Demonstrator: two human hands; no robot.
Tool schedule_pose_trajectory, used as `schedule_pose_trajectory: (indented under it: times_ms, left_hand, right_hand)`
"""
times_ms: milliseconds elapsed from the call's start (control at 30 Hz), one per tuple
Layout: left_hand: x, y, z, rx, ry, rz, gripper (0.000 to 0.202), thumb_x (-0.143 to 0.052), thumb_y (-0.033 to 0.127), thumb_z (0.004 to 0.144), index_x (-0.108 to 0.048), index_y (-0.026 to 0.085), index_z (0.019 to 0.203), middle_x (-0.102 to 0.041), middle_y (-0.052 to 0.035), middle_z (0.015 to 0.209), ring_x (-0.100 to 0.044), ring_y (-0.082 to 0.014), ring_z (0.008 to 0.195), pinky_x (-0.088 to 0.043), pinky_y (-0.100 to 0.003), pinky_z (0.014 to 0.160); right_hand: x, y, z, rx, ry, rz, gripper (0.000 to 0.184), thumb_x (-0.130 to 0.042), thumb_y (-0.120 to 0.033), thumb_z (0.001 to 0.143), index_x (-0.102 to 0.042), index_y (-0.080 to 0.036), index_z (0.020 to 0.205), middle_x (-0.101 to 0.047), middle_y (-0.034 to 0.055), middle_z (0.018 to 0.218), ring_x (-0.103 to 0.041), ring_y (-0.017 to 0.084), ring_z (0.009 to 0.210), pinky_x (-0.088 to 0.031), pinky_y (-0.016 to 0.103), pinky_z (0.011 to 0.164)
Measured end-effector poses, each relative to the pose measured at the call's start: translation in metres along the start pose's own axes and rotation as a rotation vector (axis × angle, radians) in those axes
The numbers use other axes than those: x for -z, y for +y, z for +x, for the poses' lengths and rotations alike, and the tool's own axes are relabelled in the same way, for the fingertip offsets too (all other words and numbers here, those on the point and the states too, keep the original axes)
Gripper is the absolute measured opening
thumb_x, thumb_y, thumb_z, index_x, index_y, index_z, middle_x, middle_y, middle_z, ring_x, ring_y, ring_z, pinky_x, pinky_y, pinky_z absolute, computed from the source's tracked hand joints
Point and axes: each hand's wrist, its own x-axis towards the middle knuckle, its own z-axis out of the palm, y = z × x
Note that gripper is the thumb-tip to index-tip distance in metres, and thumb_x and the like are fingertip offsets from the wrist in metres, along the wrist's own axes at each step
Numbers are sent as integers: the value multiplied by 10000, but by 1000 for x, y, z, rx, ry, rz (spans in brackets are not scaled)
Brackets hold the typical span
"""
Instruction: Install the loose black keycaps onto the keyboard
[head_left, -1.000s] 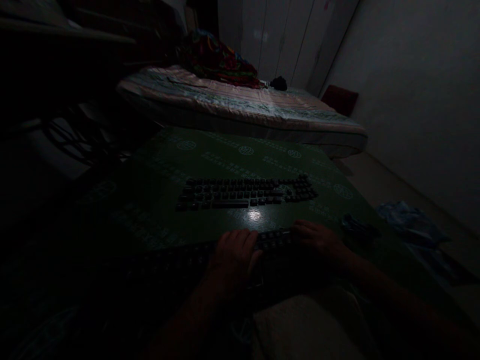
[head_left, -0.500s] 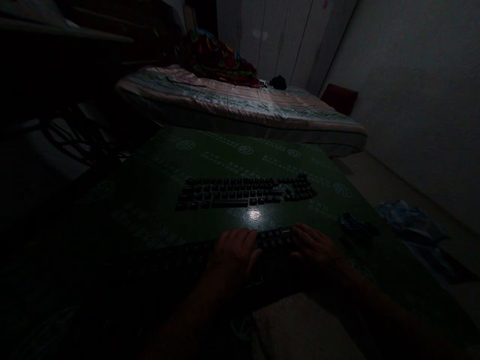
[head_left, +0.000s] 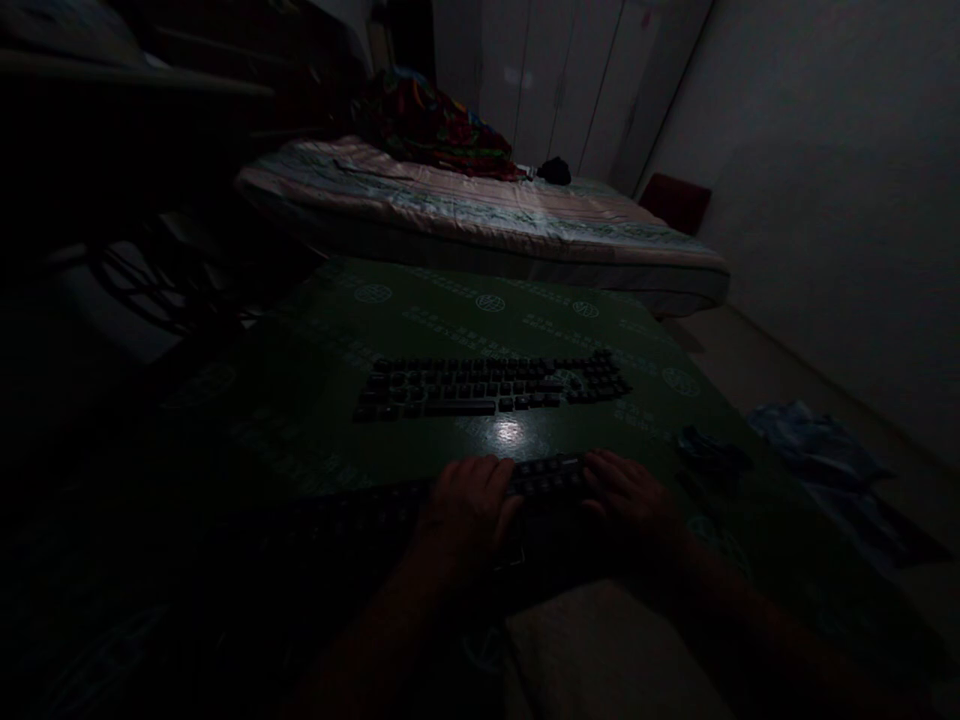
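Observation:
A dark keyboard (head_left: pixel 551 482) lies along the near side of the green board, tilted slightly in view. My left hand (head_left: pixel 466 502) grips it near the middle, fingers curled over its far edge and thumb on top. Around its right end closes my right hand (head_left: pixel 626 492), fingers together over the far edge. Small raised parts run along the strip between my hands; the rest of its surface is too dark to make out. Beyond it, loose black keycaps (head_left: pixel 459 408) are laid out in rows in keyboard order.
The printed green board (head_left: pixel 420 315) carries everything. A dark crumpled thing (head_left: pixel 712 452) lies at its right, with bluish cloth (head_left: pixel 814 435) beyond on the floor side. Behind stands a bed (head_left: pixel 600 230) with a patterned blanket (head_left: pixel 442 130). A spoked wheel (head_left: pixel 142 290) is at left.
Both hands keep their hold on the keyboard, almost unmoved. The view has shifted very slightly; the keycaps lie as before.

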Motion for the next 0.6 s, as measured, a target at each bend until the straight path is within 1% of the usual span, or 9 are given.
schedule_pose_trajectory:
  times_ms: [100, 233, 400, 600]
  left_hand:
    - [0, 0, 0, 0, -10, -2, 266, -539, 245, 863, -512, 164, 1115, -620, -88, 1059, -567, -234, 979, -437, -392, 850]
    - [0, 0, 0, 3, -12, -4, 272, -538, 245, 865, -505, 160, 1121, -617, -87, 1053, -564, -234, 978, -432, -386, 847]
    - [-2, -1, 0, -1, 2, 0, 277, -543, 251, 864, -500, 174, 1127, -615, -80, 1061, -560, -223, 982, -425, -376, 859]
    - [-6, -2, -1, 2, -2, 1, 287, -523, 275, 879, -501, 164, 1143, -612, -88, 1100, -557, -236, 997, -423, -392, 872]
  right_hand:
    - [1, 0, -2, -30, 69, -24, 221, -512, -213, 880, -609, -119, 1055, -654, 170, 1087, -611, 257, 1029, -544, 397, 825]
    - [2, -1, -4, -56, 108, -51, 192, -505, -206, 881, -604, -143, 1033, -661, 155, 1057, -626, 238, 992, -552, 378, 806]
    - [-1, 0, -5, -36, 85, -39, 172, -535, -215, 866, -626, -142, 993, -650, 159, 1065, -608, 255, 1013, -550, 393, 810]
    - [-3, 1, -5, -58, 78, -38, 187, -517, -226, 876, -624, -149, 1008, -641, 144, 1078, -594, 240, 1027, -539, 385, 834]
